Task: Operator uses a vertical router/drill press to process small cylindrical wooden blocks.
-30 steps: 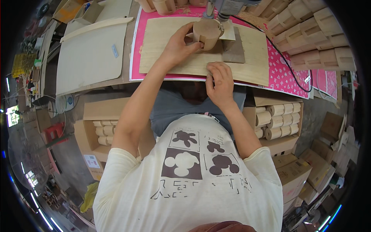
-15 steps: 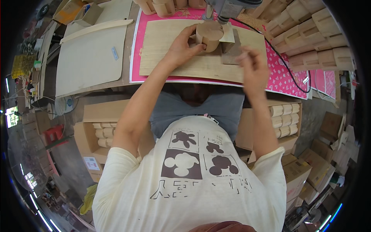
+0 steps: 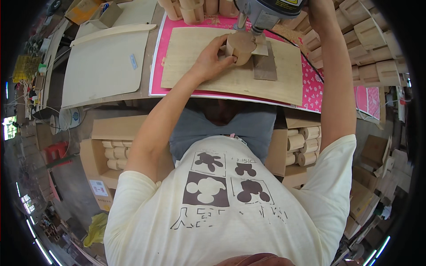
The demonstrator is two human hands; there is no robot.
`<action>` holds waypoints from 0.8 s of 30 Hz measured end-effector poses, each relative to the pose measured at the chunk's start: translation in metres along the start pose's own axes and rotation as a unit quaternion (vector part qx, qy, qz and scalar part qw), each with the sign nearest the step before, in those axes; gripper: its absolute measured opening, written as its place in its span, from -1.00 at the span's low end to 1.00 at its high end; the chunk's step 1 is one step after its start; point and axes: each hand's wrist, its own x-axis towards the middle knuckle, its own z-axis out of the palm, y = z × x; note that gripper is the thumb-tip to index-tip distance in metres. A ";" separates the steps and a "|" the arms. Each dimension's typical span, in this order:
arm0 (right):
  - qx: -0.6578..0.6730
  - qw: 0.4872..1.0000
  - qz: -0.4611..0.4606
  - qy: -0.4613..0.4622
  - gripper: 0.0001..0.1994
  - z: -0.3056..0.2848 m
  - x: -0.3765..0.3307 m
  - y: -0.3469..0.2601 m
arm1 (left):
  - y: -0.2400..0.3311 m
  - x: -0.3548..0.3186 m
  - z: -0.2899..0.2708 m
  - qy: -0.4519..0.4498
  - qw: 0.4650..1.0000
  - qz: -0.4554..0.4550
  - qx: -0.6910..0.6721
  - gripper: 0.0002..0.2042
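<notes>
a cluttered workshop, its worktop [image 3: 133, 95] carrying a pink mat [image 3: 156, 71] and plywood board [image 3: 195, 62]. open cardboard boxes [image 3: 100, 146] below hold wooden cylinders [image 3: 113, 153]. left hand [image 3: 208, 62] grasps a wooden cup [image 3: 239, 46] on the board under the drill press [image 3: 266, 13]; right hand's [image 3: 317, 11] grip is cut off, cannot tell.

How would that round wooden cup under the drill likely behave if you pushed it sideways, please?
The wooden cup looks light and stiff. On its flat end, it would probably slide on the smooth board; tipped over, its round wall should roll. The left hand steadying it suggests it shifts easily.
</notes>
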 end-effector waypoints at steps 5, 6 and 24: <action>0.059 0.993 -0.077 -0.069 -0.67 -0.025 -0.008 0.014 | -0.006 0.003 0.003 0.003 1.000 0.000 -0.004 -0.20; -0.073 0.984 -0.163 0.010 -0.69 -0.012 -0.043 -0.009 | -0.005 0.004 0.005 0.003 1.000 0.006 -0.004 -0.20; -0.015 0.961 -0.268 0.067 -0.74 -0.007 -0.136 0.044 | 0.014 0.010 0.010 -0.018 1.000 -0.013 0.019 -0.23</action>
